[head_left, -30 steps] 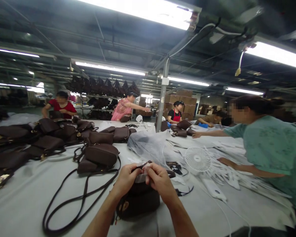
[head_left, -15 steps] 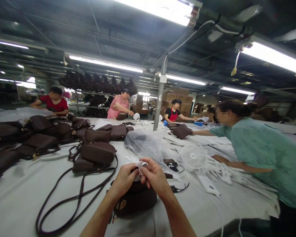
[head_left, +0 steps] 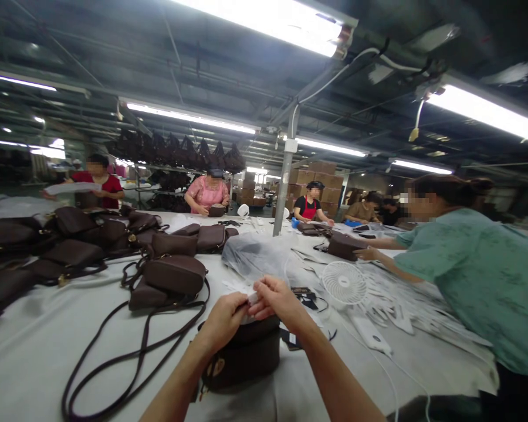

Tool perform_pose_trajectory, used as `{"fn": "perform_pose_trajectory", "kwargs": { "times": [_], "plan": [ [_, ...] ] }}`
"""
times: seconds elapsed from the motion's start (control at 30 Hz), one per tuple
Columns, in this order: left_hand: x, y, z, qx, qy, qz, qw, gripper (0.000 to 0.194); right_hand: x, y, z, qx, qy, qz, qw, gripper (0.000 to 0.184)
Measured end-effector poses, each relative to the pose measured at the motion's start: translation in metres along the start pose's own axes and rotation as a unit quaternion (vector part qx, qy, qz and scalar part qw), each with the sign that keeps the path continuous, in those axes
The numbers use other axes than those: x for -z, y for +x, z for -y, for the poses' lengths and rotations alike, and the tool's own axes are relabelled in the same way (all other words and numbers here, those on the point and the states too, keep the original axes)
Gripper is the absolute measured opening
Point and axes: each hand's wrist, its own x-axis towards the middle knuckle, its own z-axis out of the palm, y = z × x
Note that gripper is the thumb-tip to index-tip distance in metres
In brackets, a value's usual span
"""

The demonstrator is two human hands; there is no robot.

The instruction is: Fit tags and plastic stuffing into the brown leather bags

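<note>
The desk [head_left: 30,357] is extended across the lower half of the frame. Dark brown bags [head_left: 77,255] are piled on it at the left. At the right of the frame, a separate bag [head_left: 344,245] is held by a co-worker [head_left: 475,281] in a green top. Translucent plastic [head_left: 257,255] is bunched near the centre. The work bag [head_left: 249,354] is located at lower centre, on the desk, below both hands. A white fan [head_left: 345,283] is placed right of centre. The left hand [head_left: 223,321] and right hand [head_left: 276,300] are positioned close together above the work bag; each grip is clamped, at the fingertips, on a small white piece [head_left: 252,298].
</note>
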Motion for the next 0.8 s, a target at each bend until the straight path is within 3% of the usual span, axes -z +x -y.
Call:
{"fn": "perform_pose_trajectory", "kwargs": {
  "times": [0.07, 0.13, 0.2, 0.27, 0.33, 0.43, 0.53, 0.6, 0.7, 0.8],
  "plan": [
    [0.002, 0.001, -0.001, -0.004, -0.02, 0.021, 1.0, 0.024, 0.005, 0.003, 0.008, -0.017, -0.059, 0.026, 0.998, 0.021],
    [0.003, 0.004, -0.002, -0.005, -0.033, 0.038, 0.999, 0.023, 0.008, 0.005, 0.017, 0.021, -0.175, 0.065, 0.982, 0.011],
    [0.004, 0.008, -0.003, 0.003, -0.027, 0.053, 0.998, 0.022, 0.009, 0.006, 0.025, 0.13, -0.305, 0.052, 0.942, 0.006],
    [0.006, 0.015, -0.005, 0.015, 0.003, 0.075, 0.997, 0.026, 0.006, 0.008, 0.031, 0.248, -0.379, -0.02, 0.891, 0.009],
    [0.013, 0.024, -0.007, 0.022, 0.031, 0.108, 0.993, 0.031, 0.002, 0.012, 0.035, 0.303, -0.38, -0.094, 0.869, 0.009],
    [0.03, 0.036, -0.008, 0.02, 0.036, 0.152, 0.988, 0.03, -0.001, 0.02, 0.038, 0.281, -0.345, -0.127, 0.886, 0.011],
    [0.047, 0.04, -0.01, -0.001, 0.022, 0.177, 0.984, 0.023, 0.002, 0.028, 0.043, 0.228, -0.344, -0.109, 0.904, 0.011],
    [0.05, 0.04, -0.012, -0.018, 0.02, 0.165, 0.986, 0.039, 0.002, 0.031, 0.05, 0.218, -0.356, -0.087, 0.905, 0.01],
    [0.041, 0.038, -0.017, 0.002, 0.069, 0.149, 0.986, 0.047, -0.005, 0.03, 0.064, 0.278, -0.395, -0.047, 0.874, 0.008],
    [0.03, 0.039, -0.019, -0.011, 0.129, 0.178, 0.976, 0.053, -0.015, 0.028, 0.073, 0.361, -0.398, -0.049, 0.842, 0.008]
  ]
}}
